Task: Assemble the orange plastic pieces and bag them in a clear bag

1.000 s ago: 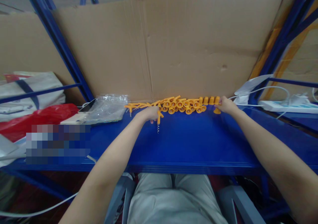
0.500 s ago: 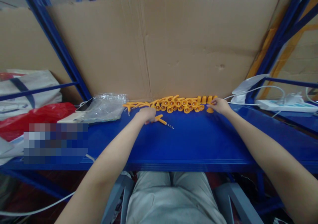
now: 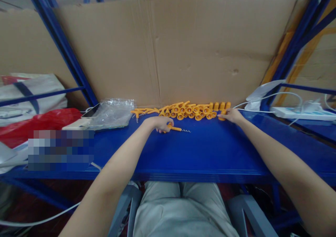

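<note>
My left hand (image 3: 161,123) is closed round the handle of a yellow corkscrew (image 3: 175,128), whose metal spiral points to the right just above the blue table. Farther right, my right hand (image 3: 233,116) has its fingers on a yellow bell-shaped cap (image 3: 222,117) that stands at the end of a row. Between the hands lies a pile of assembled yellow corkscrews (image 3: 189,110), their round open ends facing me. Several upright yellow caps (image 3: 216,106) stand behind. More corkscrew handles with bare spirals (image 3: 141,111) lie at the left, partly behind my left hand.
A cardboard sheet (image 3: 196,55) closes off the back of the blue table (image 3: 194,153). Clear plastic bags (image 3: 112,112) and a red bag (image 3: 44,123) lie at the left. At the right are a white power strip (image 3: 301,113) and cables. Blue metal posts (image 3: 63,48) flank the table.
My left hand has moved slightly right with the corkscrew, whose spiral has swung from slanting down to nearly level. My right hand remains at the cap, its fingers now lower on it.
</note>
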{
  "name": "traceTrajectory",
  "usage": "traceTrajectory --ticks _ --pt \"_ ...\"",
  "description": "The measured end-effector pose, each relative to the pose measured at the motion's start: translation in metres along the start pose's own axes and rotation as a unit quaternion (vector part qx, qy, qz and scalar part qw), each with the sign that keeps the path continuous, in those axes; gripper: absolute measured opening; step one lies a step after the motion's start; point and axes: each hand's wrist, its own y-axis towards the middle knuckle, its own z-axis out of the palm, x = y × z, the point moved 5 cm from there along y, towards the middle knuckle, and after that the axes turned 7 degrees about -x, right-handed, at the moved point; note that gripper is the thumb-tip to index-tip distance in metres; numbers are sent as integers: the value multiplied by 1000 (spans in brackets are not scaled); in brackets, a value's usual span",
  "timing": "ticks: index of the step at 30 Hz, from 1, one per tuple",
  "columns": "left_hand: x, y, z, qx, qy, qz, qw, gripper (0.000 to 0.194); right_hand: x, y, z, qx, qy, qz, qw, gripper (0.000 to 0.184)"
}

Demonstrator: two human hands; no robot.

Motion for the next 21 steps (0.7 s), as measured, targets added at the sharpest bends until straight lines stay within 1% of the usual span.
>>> traceTrajectory --ticks 3,5,7,9,11,14,16,18,21 --pt "-1 2 1 -14 -15 15 1000 42 3 -4 4 57 -3 39 998 31" --pt "-1 3 -1 -37 -22 19 999 40 11 -7 3 79 12 27 996 27" --pt "-2 4 -7 -85 -20 28 996 38 20 -11 -1 92 -8 17 996 24" --pt "-5 5 -15 -157 -13 44 987 33 26 -14 -7 90 -71 17 993 23" --pt "-6 6 -22 -228 -17 58 972 30 32 -17 -15 69 -127 12 989 22" --pt "-5 7 -28 -292 -47 63 953 29 43 -17 -28 4 -153 -14 988 27" --pt "-3 8 -29 -322 -57 58 943 31 51 -17 -36 -46 -140 -39 988 33" --pt "-3 6 -30 -349 -50 50 934 33 60 -16 -40 -83 -101 -77 988 34" --pt "-6 3 -32 -370 -28 43 928 35 82 -19 -41 -110 -37 -174 978 31"
